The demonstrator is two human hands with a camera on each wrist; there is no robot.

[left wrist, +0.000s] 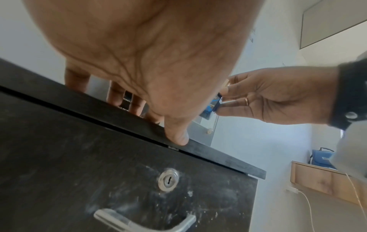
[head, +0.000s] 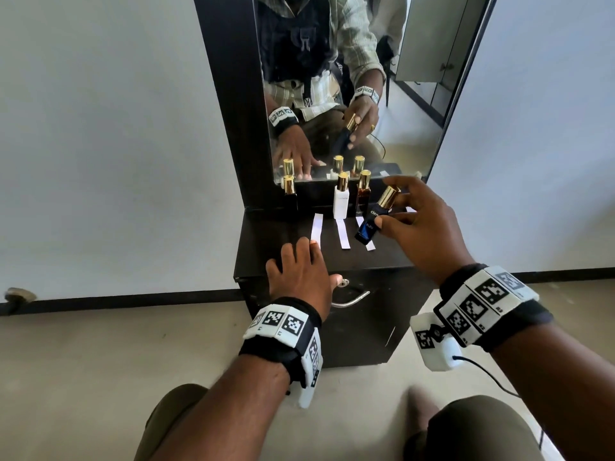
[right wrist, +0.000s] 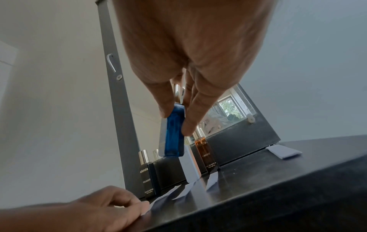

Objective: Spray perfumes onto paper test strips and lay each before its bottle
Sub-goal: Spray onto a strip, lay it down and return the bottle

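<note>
Right hand [head: 422, 224] pinches the tilted blue bottle [head: 374, 217], centre-right, above a strip [head: 369, 245] on the tabletop [head: 382, 254]. Left hand [head: 301, 271] lies flat, holding nothing. That light pinch could slip, toppling the amber bottle [head: 362, 194] beside it.

blue bottle [head: 370, 224] with gold cap, white bottle [head: 340, 206], amber bottle [head: 361, 200], black bottle [head: 290, 201]; white strips [head: 316, 233] on black bench [head: 382, 254]; black-and-white patterned wristbands [head: 283, 331].

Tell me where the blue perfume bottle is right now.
In the head view, the blue perfume bottle is off the cabinet top, tilted in the right hand, just right of the amber bottle.
</note>
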